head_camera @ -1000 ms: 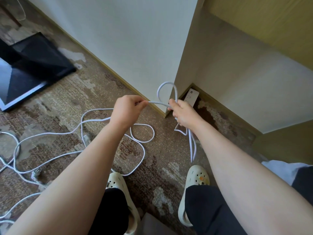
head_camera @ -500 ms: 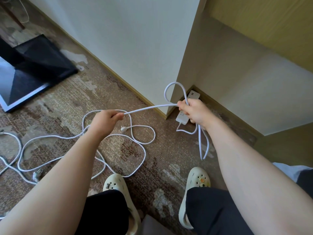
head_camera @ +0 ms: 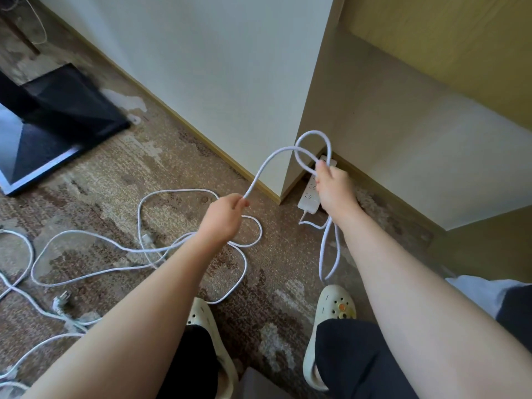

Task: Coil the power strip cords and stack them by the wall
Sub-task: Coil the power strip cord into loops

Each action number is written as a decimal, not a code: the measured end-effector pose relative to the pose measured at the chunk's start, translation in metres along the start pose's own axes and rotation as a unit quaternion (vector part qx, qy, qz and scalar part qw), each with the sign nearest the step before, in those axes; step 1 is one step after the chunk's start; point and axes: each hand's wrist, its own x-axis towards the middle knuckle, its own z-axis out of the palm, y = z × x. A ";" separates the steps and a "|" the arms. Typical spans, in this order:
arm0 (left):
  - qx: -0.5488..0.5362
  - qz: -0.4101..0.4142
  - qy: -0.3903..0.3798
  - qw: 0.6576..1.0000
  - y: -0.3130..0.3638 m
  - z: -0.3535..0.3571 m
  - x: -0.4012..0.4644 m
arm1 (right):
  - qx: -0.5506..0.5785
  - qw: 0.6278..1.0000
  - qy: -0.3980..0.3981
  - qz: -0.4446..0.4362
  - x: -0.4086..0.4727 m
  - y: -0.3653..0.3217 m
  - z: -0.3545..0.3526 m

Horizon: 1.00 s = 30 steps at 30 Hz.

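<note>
Floor, left of frame: long runs of white cord (head_camera: 138, 249) are left uncoiled, so most work is judged undone.
Left hand (head_camera: 223, 218): closed on the cord, mid-frame.
Right hand (head_camera: 334, 187): clamped on a few gathered loops (head_camera: 313, 148).
Power strip (head_camera: 312, 194): seen near the wall corner (head_camera: 290, 180); stacking is not begun.

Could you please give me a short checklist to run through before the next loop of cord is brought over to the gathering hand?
1. Right hand grips the gathered loops: ok.
2. Left hand pinches the white cord: ok.
3. Cord between the hands is off the floor: ok.
4. Loose cord on the carpet free of tangles: not ok, it crosses itself.
5. Power strip lies by the wall: ok.
6. Plug end free: cannot tell.
</note>
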 end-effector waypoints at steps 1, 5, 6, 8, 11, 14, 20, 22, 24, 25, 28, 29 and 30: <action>0.030 0.013 0.011 0.999 -0.008 -0.008 0.001 | 0.002 1.000 0.027 0.006 0.003 0.002 -0.005; 0.029 0.004 0.049 0.998 -0.032 -0.035 0.005 | 0.020 0.994 0.104 0.024 0.009 0.007 -0.009; -0.017 -0.002 0.053 0.998 -0.030 -0.037 0.005 | 0.030 0.993 0.111 0.029 0.009 0.006 -0.006; -0.120 -0.006 0.058 0.991 -0.016 -0.034 0.002 | 0.050 0.993 0.095 0.039 0.008 0.003 0.001; -0.172 0.013 0.006 0.985 0.016 -0.014 -0.008 | 0.094 0.994 0.009 0.045 0.003 -0.002 0.015; -0.152 0.013 -0.034 0.988 0.036 0.014 -0.016 | 0.145 0.986 -0.067 0.042 -0.004 -0.007 0.024; -0.089 0.052 -0.023 0.994 0.050 0.036 -0.014 | 0.106 0.986 -0.128 0.002 -0.013 -0.009 0.025; -0.084 0.074 -0.003 0.994 0.049 0.038 -0.016 | 0.104 0.990 -0.100 0.010 -0.011 -0.008 0.024; -0.088 0.085 0.006 0.992 0.047 0.039 -0.018 | 0.115 0.989 -0.091 0.021 -0.010 -0.008 0.023; -0.087 0.088 0.006 0.992 0.046 0.040 -0.018 | 0.116 0.988 -0.094 0.026 -0.011 -0.009 0.022; -0.076 0.101 -0.005 0.992 0.043 0.041 -0.017 | 0.112 0.987 -0.108 0.036 -0.012 -0.010 0.023; -0.070 0.105 -0.009 0.992 0.042 0.041 -0.016 | 0.106 0.987 -0.111 0.037 -0.013 -0.010 0.023; -0.064 0.108 -0.015 0.992 0.042 0.041 -0.016 | 0.097 0.988 -0.115 0.038 -0.013 -0.011 0.024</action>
